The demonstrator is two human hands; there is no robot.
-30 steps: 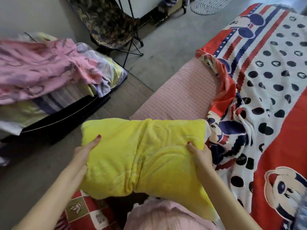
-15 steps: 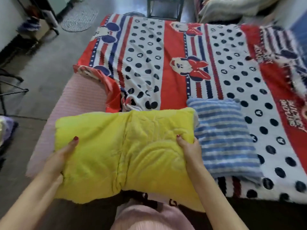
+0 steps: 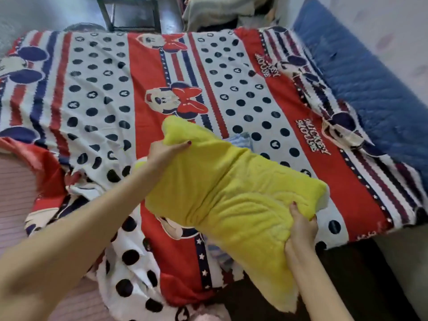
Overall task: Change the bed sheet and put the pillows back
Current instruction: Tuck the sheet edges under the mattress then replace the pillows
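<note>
Underneath, striped pillow point(image 3: 240, 140), yellow pillow point(image 3: 231, 195) covering

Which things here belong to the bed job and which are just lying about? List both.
Job:
- yellow pillow, gripped at its ends by the left hand and right hand
- striped pillow, mostly hidden under the yellow one
- sheet, spread over the bed, near corner rumpled

Lying about:
- blue mat along the wall
- metal frame past the bed
- beige cloth beside it

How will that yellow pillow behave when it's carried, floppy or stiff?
Probably soft and floppy: the pillow dents where the left hand and right hand grip it. Likely light, held by its ends. The fuzzy cover looks unlikely to slip.
</note>
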